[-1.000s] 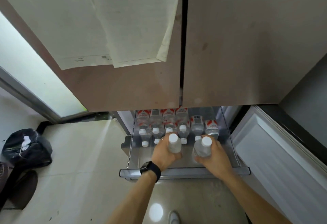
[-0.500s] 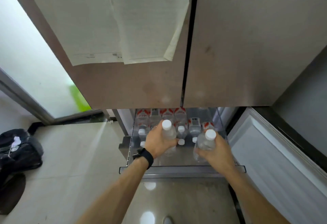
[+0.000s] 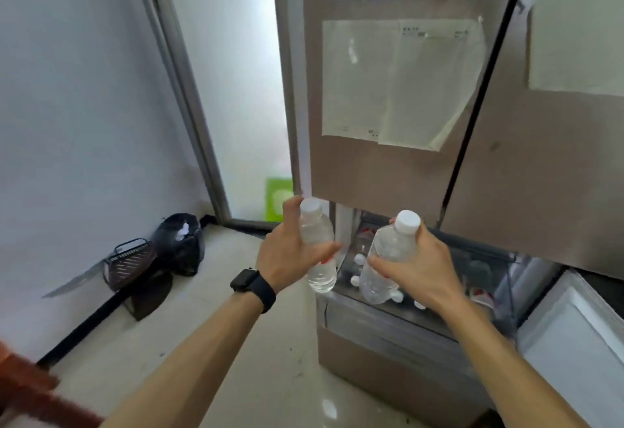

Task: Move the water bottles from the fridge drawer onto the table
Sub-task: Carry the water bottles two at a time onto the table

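The left grip (image 3: 287,255) curls round one water bottle (image 3: 315,228) over the left edge of the fridge drawer (image 3: 388,323); the right grip (image 3: 418,268) clasps a second bottle (image 3: 391,245) above the drawer; both caps point upward.

**Kitchen corner, home or workplace unclear**

Dominated by a tall brown fridge (image 3: 378,170) with double doors, papers (image 3: 395,83) stuck to the front, and a pulled-out drawer (image 3: 388,323) stocked with bottles (image 3: 358,259). Pale tiled floor (image 3: 202,309) underfoot, plain white wall (image 3: 67,89) at left, beside a frosted glass door (image 3: 229,72) in a metal frame. Cluttered in the corner with a black bag (image 3: 180,241) and a dark basket (image 3: 130,258).
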Demonstrator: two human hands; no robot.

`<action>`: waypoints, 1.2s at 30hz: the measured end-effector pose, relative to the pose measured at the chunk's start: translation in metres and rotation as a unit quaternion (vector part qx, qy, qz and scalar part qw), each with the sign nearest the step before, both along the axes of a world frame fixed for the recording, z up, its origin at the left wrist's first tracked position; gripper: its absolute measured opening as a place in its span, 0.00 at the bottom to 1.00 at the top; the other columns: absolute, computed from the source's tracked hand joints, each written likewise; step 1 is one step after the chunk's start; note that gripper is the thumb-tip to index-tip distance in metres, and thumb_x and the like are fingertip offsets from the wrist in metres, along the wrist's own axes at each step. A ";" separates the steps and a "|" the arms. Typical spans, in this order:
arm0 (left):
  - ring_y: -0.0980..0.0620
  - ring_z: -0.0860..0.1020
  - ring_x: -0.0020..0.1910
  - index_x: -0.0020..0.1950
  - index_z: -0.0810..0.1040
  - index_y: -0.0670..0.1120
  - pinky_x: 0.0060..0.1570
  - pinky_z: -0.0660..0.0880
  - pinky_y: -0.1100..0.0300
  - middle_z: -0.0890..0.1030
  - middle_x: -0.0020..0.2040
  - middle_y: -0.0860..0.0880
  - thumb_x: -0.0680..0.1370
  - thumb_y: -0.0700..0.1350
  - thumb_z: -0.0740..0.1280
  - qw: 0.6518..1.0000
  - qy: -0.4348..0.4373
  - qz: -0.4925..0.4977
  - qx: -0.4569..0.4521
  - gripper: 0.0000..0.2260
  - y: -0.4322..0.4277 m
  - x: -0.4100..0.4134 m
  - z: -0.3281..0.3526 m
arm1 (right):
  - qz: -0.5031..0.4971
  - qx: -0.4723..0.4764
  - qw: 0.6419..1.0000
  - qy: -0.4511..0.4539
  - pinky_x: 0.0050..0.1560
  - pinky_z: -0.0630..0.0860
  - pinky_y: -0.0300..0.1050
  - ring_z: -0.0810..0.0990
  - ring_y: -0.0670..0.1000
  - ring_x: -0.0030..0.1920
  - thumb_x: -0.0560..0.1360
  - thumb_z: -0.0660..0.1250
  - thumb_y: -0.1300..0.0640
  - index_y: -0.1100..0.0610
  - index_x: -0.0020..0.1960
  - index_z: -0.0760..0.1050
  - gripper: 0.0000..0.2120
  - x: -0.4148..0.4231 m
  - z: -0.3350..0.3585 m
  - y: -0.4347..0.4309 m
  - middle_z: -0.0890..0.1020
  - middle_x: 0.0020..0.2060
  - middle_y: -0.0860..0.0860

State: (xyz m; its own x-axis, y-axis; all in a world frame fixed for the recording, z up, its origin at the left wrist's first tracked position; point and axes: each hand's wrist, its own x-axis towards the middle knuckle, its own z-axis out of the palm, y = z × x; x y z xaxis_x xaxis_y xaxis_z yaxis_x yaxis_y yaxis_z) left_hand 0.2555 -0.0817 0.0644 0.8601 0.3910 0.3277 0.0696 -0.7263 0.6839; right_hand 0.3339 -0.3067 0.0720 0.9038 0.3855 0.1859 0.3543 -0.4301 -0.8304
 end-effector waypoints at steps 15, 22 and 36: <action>0.47 0.81 0.42 0.64 0.58 0.61 0.42 0.80 0.48 0.80 0.47 0.54 0.67 0.68 0.74 0.922 0.054 0.380 0.041 0.35 0.130 -0.426 0.048 | 0.377 -0.031 0.920 -0.099 0.45 0.72 0.44 0.77 0.51 0.49 0.64 0.78 0.46 0.50 0.56 0.71 0.26 -0.289 0.039 0.247 0.79 0.48 0.46; 0.50 0.81 0.42 0.64 0.58 0.60 0.45 0.81 0.48 0.79 0.47 0.57 0.68 0.67 0.73 0.862 0.061 0.503 0.017 0.34 0.180 -0.646 0.058 | 0.507 -0.021 0.854 -0.110 0.48 0.73 0.45 0.77 0.49 0.51 0.65 0.77 0.42 0.48 0.57 0.68 0.27 -0.485 0.044 0.366 0.78 0.49 0.44; 0.55 0.78 0.38 0.70 0.59 0.55 0.37 0.77 0.58 0.77 0.48 0.54 0.72 0.62 0.74 0.762 0.027 0.646 0.036 0.35 0.283 -0.957 0.074 | 0.618 0.001 0.781 -0.095 0.52 0.81 0.50 0.79 0.49 0.52 0.64 0.78 0.40 0.47 0.63 0.68 0.32 -0.782 0.053 0.545 0.78 0.51 0.42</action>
State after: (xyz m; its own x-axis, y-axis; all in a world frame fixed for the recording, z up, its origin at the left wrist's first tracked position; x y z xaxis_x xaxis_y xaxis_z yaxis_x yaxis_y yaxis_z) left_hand -0.7015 0.2011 0.1383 -0.2140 0.9058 0.3658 0.7844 -0.0638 0.6169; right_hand -0.4479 0.2385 0.1246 -0.2012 0.9408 0.2727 0.6146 0.3380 -0.7128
